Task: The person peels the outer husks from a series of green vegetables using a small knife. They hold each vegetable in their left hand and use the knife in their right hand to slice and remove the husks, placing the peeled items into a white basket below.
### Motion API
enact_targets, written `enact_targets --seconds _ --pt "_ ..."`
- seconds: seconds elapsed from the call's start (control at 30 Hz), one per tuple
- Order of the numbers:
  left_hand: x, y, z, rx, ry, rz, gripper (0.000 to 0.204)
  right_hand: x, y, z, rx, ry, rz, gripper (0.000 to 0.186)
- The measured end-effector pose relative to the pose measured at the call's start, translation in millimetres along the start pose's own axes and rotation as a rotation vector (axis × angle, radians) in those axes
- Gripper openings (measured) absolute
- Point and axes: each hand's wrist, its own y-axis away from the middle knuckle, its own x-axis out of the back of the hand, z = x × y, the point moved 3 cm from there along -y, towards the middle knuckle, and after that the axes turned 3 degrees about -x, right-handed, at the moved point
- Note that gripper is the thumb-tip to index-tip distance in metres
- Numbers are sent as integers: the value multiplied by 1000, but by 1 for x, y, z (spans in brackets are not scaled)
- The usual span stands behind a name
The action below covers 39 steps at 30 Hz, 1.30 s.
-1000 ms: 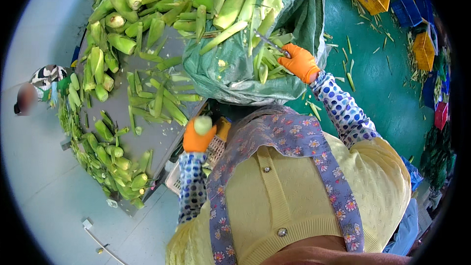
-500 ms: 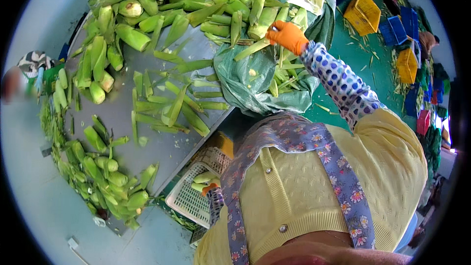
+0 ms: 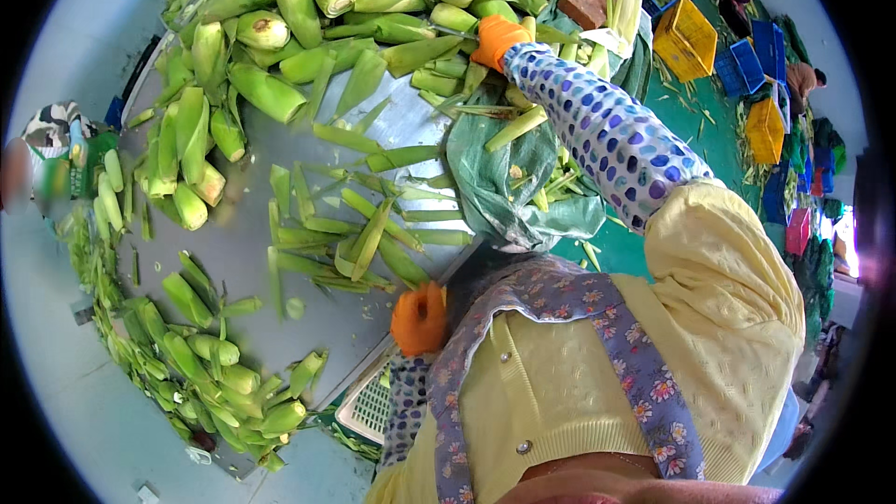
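Note:
My right hand (image 3: 499, 42), in an orange glove, is closed on a knife (image 3: 452, 32), its blade lying across the pile of green corn ears (image 3: 297, 2). My left hand (image 3: 420, 317), also gloved in orange, has curled fingers beside the grey metal table's edge (image 3: 364, 327), just above a white plastic basket (image 3: 362, 403); what it holds, if anything, is hidden. Loose husk leaves (image 3: 369, 243) lie between my hands. A crumpled green sack (image 3: 481, 196) with husk scraps sits below my right forearm, and a brick-coloured block (image 3: 584, 2) is beside the pile.
More ears (image 3: 215, 350) line the table's left side. A co-worker (image 3: 61, 126) in camouflage is at the left. Yellow crates (image 3: 683, 30) and blue crates (image 3: 742, 65) stand on the green floor (image 3: 698, 131) at right, with other people (image 3: 807, 84) beyond.
My right hand and knife moved from the sack up-left onto the pile. My left hand dropped to the basket with a pale cob, then rose with that cob no longer visible. The view shifted.

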Motion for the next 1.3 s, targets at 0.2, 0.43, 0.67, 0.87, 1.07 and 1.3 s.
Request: enact_targets --seconds 0.2,0.43,0.67,0.87,1.07,1.3 --pt "5 -85 65 -276 104 36 13 15 -9 10 16 -323 -62 66" --pt "-28 -154 85 403 1727 -839 90 83 93 3 774 -630 -194 82" --pt "-51 -175 139 500 1930 -974 56 82 191 3 824 -280 226 56" --pt "-84 -142 161 309 1872 -403 56 26 293 55 546 -508 108 70" --pt "-144 -135 134 57 1176 -277 92 -6 334 85 580 -653 228 76" --pt "-142 -92 233 430 1435 -393 51 -8 341 117 583 -754 290 64"
